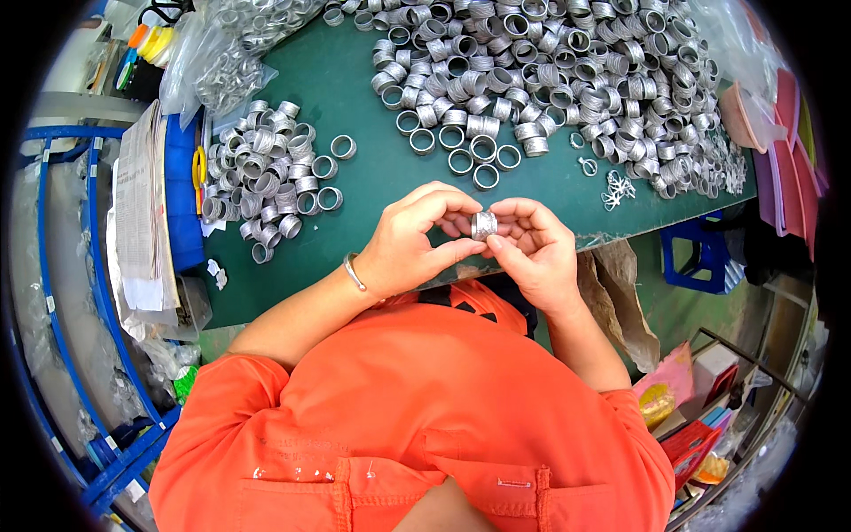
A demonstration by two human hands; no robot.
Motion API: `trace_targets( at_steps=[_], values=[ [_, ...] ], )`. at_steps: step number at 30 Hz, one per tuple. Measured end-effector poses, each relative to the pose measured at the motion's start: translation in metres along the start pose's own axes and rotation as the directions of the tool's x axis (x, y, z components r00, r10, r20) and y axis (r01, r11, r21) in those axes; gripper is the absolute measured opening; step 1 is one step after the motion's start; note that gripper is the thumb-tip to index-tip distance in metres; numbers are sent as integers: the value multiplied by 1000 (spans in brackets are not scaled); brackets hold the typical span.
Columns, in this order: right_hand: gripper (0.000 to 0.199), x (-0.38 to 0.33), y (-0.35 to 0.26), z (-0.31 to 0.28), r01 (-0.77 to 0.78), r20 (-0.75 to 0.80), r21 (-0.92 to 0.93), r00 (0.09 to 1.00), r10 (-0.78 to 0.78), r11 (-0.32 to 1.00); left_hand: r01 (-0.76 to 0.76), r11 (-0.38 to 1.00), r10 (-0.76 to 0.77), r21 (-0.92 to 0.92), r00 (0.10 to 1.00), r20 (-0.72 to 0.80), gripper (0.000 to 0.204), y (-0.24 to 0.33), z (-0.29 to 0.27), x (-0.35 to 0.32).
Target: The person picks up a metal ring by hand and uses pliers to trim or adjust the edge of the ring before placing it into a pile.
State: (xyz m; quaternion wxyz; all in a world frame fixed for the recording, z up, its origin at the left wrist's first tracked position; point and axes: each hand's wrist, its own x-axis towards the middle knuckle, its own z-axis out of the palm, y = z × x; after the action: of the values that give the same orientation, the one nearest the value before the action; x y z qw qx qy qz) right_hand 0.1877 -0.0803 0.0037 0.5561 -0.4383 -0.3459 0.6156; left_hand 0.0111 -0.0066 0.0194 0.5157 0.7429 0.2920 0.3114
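Note:
Between my two hands, over the near edge of the green table, is a silver metal ring (484,226) with a patterned outer face. My left hand (424,232) pinches it from the left with thumb and fingers, a bangle on that wrist. From the other side my right hand (534,248) grips the same ring, thumb at its lower edge. Just beyond my hands lie several loose rings (485,176) at the front of a big heap of similar rings (532,71). A smaller pile of rings (266,173) rests to the left.
The green table (355,213) spans the front. A plastic bag of small metal parts (232,75) lies at the far left, near a blue tray (183,186) and papers (142,213). Small white pieces (618,189) sit right of my hands. A blue stool (696,257) stands below.

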Motion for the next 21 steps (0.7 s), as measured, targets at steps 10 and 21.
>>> trace_targets(
  at_steps=[10, 21],
  values=[
    [33, -1, 2, 3, 45, 49, 7, 998, -45, 999, -3, 996, -2, -89, 998, -61, 30, -5, 4, -6],
    [33, 11, -2, 6, 553, 303, -655, 816, -492, 514, 234, 920, -231, -314, 972, 47, 34, -17, 4, -16]
  ],
)
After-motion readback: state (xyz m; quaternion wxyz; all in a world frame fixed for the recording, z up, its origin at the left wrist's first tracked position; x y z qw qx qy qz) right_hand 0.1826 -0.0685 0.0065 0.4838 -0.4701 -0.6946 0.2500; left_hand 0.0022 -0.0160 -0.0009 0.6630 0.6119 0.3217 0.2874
